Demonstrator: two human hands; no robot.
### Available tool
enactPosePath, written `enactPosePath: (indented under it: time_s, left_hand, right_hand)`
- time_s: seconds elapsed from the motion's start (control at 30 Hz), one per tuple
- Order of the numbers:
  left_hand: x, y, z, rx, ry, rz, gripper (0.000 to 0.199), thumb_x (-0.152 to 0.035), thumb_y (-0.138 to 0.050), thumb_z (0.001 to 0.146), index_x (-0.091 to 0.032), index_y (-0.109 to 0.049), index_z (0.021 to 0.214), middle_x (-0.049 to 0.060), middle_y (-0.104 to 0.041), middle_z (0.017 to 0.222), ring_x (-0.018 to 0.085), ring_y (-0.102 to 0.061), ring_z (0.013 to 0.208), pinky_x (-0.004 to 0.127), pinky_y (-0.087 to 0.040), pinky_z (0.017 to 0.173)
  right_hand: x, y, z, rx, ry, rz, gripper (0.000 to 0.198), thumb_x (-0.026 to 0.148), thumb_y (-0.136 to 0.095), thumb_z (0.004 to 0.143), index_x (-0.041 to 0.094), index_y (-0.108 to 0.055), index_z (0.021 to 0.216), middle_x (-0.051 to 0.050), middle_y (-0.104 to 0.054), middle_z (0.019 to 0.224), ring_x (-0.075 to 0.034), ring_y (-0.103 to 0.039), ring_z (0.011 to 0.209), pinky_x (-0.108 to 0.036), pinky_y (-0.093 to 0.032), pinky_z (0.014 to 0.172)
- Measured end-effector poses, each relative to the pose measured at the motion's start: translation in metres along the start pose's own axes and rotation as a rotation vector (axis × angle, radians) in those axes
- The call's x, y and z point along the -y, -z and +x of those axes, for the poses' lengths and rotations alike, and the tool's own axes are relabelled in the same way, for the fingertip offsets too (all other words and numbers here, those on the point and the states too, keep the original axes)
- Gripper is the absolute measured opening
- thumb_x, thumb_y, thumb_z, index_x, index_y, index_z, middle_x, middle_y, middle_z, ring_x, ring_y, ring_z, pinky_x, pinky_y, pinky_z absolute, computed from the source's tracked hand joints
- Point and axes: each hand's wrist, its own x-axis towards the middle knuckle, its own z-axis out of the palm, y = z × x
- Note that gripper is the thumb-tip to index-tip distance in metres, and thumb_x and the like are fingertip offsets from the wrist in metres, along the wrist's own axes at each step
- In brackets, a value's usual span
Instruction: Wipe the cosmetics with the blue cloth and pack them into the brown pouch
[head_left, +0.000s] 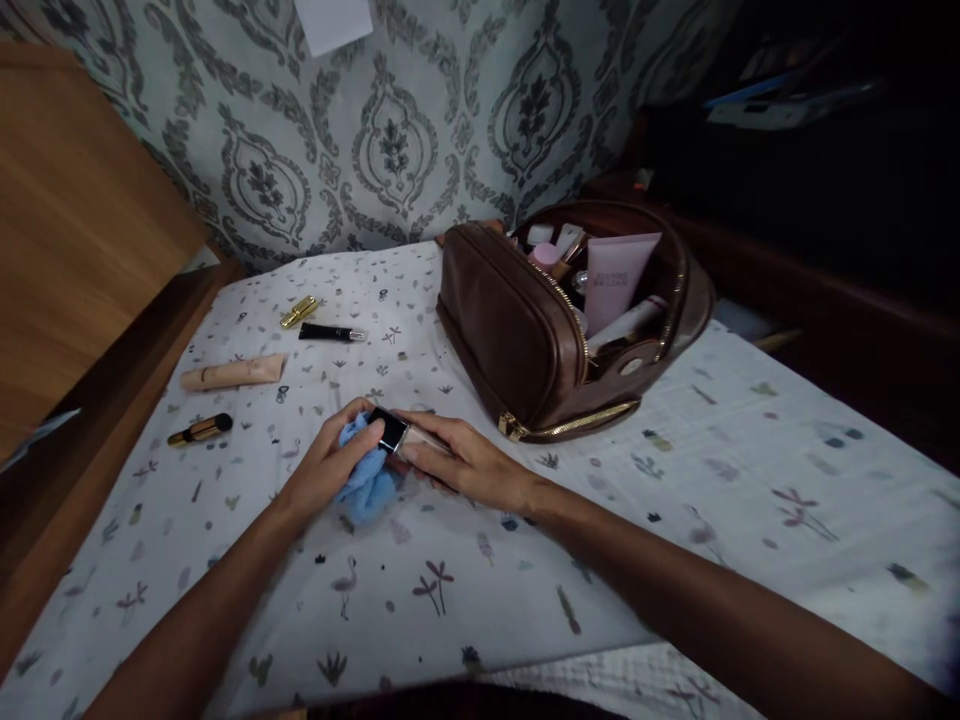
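Observation:
Between my two hands, above the patterned sheet (442, 620), is a foundation bottle (390, 432) with a black cap and a beige, glassy body. My right hand (469, 465) grips the body, which its fingers partly hide. My left hand (337, 450) is closed around a crumpled blue cloth (369, 490), its thumb resting on the black cap. Left of my hands lie a dark and gold tube (201, 430), a beige squeeze tube (232, 373), a black tube with a silver cap (331, 333) and a gold lipstick-like tube (298, 312).
An open brown makeup bag (517, 330) stands right of centre, with a pink tube (616, 275) and several other cosmetics inside. A wooden panel (82, 180) borders the left side. Behind is a patterned wall (394, 140), and dark furniture stands at the right.

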Motion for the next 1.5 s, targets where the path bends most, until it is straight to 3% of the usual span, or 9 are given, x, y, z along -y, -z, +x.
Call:
enactPosePath:
  time_s: [0.13,0.4,0.57,0.77,1.0,1.17,1.37,1.5]
  left_hand:
    - [-0.001,0.0,0.002,0.094,0.059,-0.051,0.031,-0.051,-0.067,0.087,-0.024,-0.054,0.093,-0.005,-0.062,0.063,0.014,-0.065,0.059,0.022,-0.054,0.058]
    - [0.0,-0.001,0.001,0.056,0.08,-0.055,0.035,-0.053,-0.068,0.084,-0.023,-0.051,0.094,-0.004,-0.064,0.061,0.016,-0.067,0.057,0.025,-0.056,0.058]
    - [0.0,-0.001,0.002,0.082,0.06,-0.041,0.036,-0.054,-0.067,0.086,-0.023,-0.051,0.094,-0.004,-0.065,0.061,0.015,-0.066,0.054,0.024,-0.055,0.056]
    - [0.002,-0.002,-0.001,0.115,0.039,0.007,0.035,-0.054,-0.066,0.087,-0.022,-0.054,0.095,-0.004,-0.066,0.063,0.016,-0.066,0.055,0.026,-0.055,0.056]
    - [-0.001,-0.004,-0.002,0.125,0.003,0.031,0.034,-0.054,-0.064,0.089,-0.021,-0.058,0.097,-0.003,-0.065,0.061,0.016,-0.065,0.055,0.024,-0.052,0.054]
    - [-0.002,-0.008,-0.002,0.071,-0.012,-0.023,0.037,-0.054,-0.07,0.084,-0.021,-0.06,0.098,-0.003,-0.064,0.06,0.014,-0.063,0.052,0.022,-0.05,0.051]
    - [0.003,-0.014,-0.003,0.097,-0.067,-0.06,0.053,-0.057,-0.07,0.083,-0.019,-0.057,0.118,-0.002,-0.065,0.064,0.014,-0.062,0.054,0.023,-0.051,0.053]
    - [0.003,-0.015,-0.005,0.157,-0.149,-0.046,0.071,-0.056,-0.073,0.08,-0.019,-0.048,0.135,-0.003,-0.065,0.068,0.015,-0.061,0.054,0.024,-0.05,0.052]
  right_hand:
    - [0.001,-0.001,0.0,0.0,0.024,-0.003,0.048,0.045,-0.054,0.097,0.014,-0.056,0.134,-0.003,-0.063,0.086,-0.009,-0.046,0.062,-0.021,-0.039,0.055]
    - [0.002,-0.001,-0.002,-0.006,-0.042,0.039,0.047,0.045,-0.056,0.096,0.016,-0.057,0.133,0.0,-0.059,0.077,-0.009,-0.046,0.057,-0.021,-0.038,0.05]
    - [0.0,-0.001,-0.001,0.006,-0.061,0.071,0.045,0.051,-0.058,0.094,0.015,-0.064,0.12,0.0,-0.057,0.073,-0.009,-0.045,0.055,-0.02,-0.037,0.047]
    - [-0.001,-0.003,-0.004,-0.002,-0.076,0.057,0.06,0.054,-0.056,0.094,0.014,-0.053,0.138,-0.001,-0.06,0.077,-0.009,-0.045,0.053,-0.02,-0.038,0.047]
    - [-0.002,-0.005,-0.004,0.01,-0.029,0.065,0.054,0.054,-0.055,0.095,0.016,-0.056,0.133,-0.002,-0.063,0.081,-0.009,-0.046,0.054,-0.02,-0.038,0.047]
    - [0.0,-0.006,-0.003,-0.004,-0.04,0.104,0.064,0.062,-0.053,0.094,0.017,-0.051,0.139,-0.003,-0.066,0.084,-0.01,-0.049,0.056,-0.02,-0.039,0.047]
    - [0.003,-0.008,-0.003,-0.022,-0.134,0.373,0.071,0.067,-0.05,0.094,0.02,-0.04,0.145,-0.001,-0.066,0.075,-0.011,-0.055,0.053,-0.02,-0.041,0.043]
    - [0.004,-0.009,-0.001,0.135,-0.274,0.591,0.066,0.064,-0.045,0.097,0.022,-0.035,0.145,0.003,-0.065,0.065,-0.012,-0.053,0.042,-0.018,-0.039,0.036]
